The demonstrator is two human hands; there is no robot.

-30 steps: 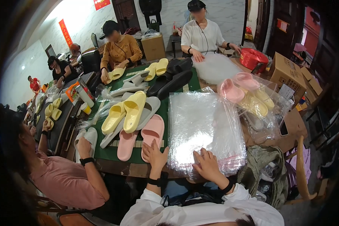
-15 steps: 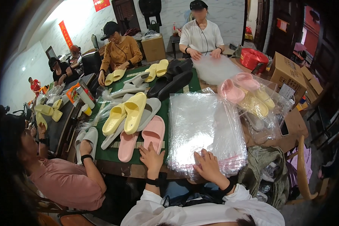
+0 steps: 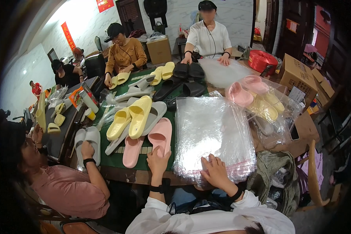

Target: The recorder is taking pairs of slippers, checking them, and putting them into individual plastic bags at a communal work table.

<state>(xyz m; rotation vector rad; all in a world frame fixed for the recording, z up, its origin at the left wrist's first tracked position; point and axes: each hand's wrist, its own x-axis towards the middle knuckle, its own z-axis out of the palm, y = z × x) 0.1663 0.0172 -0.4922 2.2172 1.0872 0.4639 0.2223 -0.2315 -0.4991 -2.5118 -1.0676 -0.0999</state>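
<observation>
My left hand (image 3: 158,162) is at the heel of a pink slipper (image 3: 161,134), its fingers and thumb closed about the heel end. A second pink slipper (image 3: 133,151) lies just left of it, partly under a grey one. My right hand (image 3: 215,172) rests with fingers apart on the lower edge of a stack of clear plastic bags (image 3: 201,128). Two yellow slippers (image 3: 129,119) lie on top of the grey pair (image 3: 155,117), beyond the pink ones.
Black slippers (image 3: 188,71) lie on the far side of the green mat (image 3: 115,159). Bagged pink and yellow slippers (image 3: 257,95) lie at the right, near a cardboard box (image 3: 298,80) and red ribbon roll (image 3: 262,61). Co-workers sit left and across; one holds grey slippers (image 3: 93,140).
The pink slipper at my left hand has shifted slightly right and away, with my fingers moving onto its heel. My right hand stays put. Across the table, a co-worker's hand has moved to the black slippers.
</observation>
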